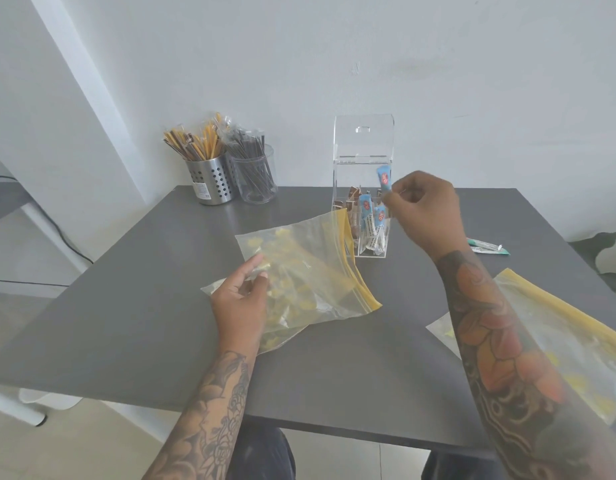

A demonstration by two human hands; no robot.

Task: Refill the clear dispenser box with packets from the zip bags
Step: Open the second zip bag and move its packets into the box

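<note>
Dark grey matte table [133,306] against a white wall. Clear acrylic dispenser box [363,188] sits at the far side, hinged lid flipped up, so the top is open for loading; blue and brown stick packets stand inside. Right hand [426,209] pinches a blue packet [384,178] by its lower end, just over the box opening, likely about to drop it in. Left hand [242,299] rests on the zip bag [317,271], fingers loosely curled on its crinkly film, probably pinning it. Second zip bag [576,341] lies under the right forearm. Steel and clear cups of stirrers [226,168] stand at the back.
</note>
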